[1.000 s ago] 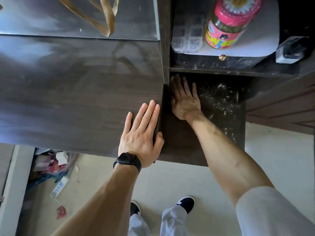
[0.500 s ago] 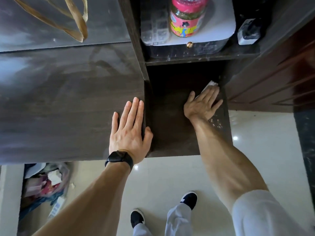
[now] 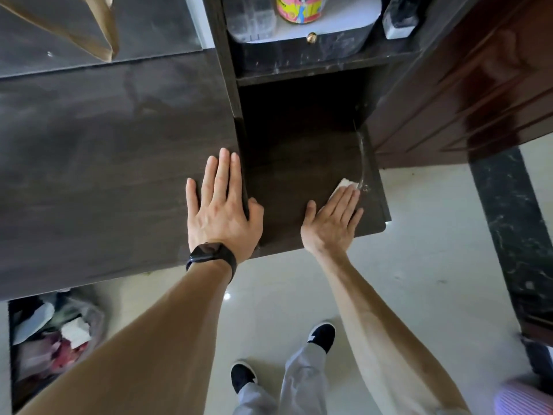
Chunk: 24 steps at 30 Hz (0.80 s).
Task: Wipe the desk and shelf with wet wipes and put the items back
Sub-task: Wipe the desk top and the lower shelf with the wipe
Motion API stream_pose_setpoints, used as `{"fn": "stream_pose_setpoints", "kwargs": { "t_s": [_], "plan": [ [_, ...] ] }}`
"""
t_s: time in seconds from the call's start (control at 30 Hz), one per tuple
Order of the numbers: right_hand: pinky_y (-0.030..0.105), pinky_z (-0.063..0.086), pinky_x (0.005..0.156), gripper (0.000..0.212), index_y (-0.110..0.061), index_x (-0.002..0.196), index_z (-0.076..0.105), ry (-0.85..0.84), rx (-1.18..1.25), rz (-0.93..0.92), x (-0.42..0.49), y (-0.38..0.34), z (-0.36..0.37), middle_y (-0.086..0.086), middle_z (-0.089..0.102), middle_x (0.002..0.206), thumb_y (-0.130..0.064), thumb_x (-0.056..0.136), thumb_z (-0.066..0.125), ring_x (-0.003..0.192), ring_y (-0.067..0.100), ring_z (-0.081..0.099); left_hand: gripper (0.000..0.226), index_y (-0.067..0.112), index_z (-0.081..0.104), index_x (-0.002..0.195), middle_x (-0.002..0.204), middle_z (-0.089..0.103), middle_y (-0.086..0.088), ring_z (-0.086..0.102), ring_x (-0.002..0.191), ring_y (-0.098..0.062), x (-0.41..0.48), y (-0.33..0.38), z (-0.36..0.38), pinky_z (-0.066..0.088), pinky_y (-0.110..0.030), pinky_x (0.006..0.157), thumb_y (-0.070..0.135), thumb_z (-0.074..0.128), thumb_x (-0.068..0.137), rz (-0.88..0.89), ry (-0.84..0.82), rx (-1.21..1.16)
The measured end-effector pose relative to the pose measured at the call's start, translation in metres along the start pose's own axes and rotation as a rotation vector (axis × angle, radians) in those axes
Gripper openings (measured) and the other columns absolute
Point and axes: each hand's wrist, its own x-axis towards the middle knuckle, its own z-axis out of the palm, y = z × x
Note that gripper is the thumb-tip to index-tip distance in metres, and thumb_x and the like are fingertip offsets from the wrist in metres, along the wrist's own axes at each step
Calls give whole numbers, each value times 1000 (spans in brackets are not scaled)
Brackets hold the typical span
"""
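Observation:
My right hand point(image 3: 333, 221) lies flat with straight fingers on a white wet wipe point(image 3: 344, 185), pressing it onto the lower dark shelf board point(image 3: 287, 181) near its front right corner. Only the wipe's far edge shows past my fingertips. A pale streak of dust point(image 3: 362, 163) runs along the shelf's right side. My left hand point(image 3: 220, 206) rests flat on the dark wooden desk top point(image 3: 104, 163) at its right edge, thumb hanging over the side panel. A black watch sits on that wrist.
On the upper shelf stand a pink-labelled jar point(image 3: 299, 9), a clear plastic organiser point(image 3: 250, 22) and a black-and-white object point(image 3: 399, 20), on a white mat. A brown door point(image 3: 466, 85) is at right. A bag of rubbish point(image 3: 57, 339) lies under the desk.
My right hand slid the wipe from the shelf's back left across to the right and then forward to the front right corner. The scattered dust is mostly gone. My left hand stayed put.

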Motion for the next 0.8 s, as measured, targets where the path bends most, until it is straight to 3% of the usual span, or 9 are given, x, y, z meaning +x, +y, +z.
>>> {"fn": "stream_pose_setpoints", "kwargs": {
  "t_s": [0.13,0.2,0.37,0.47,0.67,0.8],
  "plan": [
    [49,-1,123,74,-7,157,-1,-32,-95,-243,-12,-8,3,11,-6,165,-52,101,17,152,24,-10,73,23,0,157,164,-4,7,-8,150,-12,0,2,-2,2,-48,122,41,30,93,-2,-11,1],
    [49,-4,123,72,-12,157,-6,-48,-97,-277,12,-20,-1,7,-12,165,-55,101,10,151,23,-15,74,23,1,157,164,-4,7,-9,150,-11,0,1,-2,2,-47,122,41,31,92,-4,-12,5],
    [52,-1,122,77,-8,157,-3,-2,-42,-91,106,-49,-24,11,-7,165,-59,98,4,152,26,-8,74,23,0,157,164,-5,8,-10,150,-10,2,1,-1,1,-46,122,41,30,92,-4,-21,16],
    [48,18,116,82,-2,156,0,14,-149,-41,139,-55,-38,15,6,165,-59,98,7,148,31,13,74,23,0,157,164,-5,8,-10,150,-10,3,1,0,2,-46,122,42,29,91,-12,-31,26],
    [44,31,97,83,2,153,13,41,-250,-5,152,-63,-54,16,38,144,-59,97,17,123,32,36,74,24,1,157,164,-5,9,-10,150,-9,4,1,-2,2,-46,122,43,28,91,-16,-34,33],
    [45,33,94,79,3,150,23,68,-243,-6,150,-54,-58,16,43,133,-56,99,22,116,32,40,74,24,2,157,164,-4,9,-10,149,-8,4,2,-1,2,-46,122,43,29,91,-21,-22,33]
  ]
}}
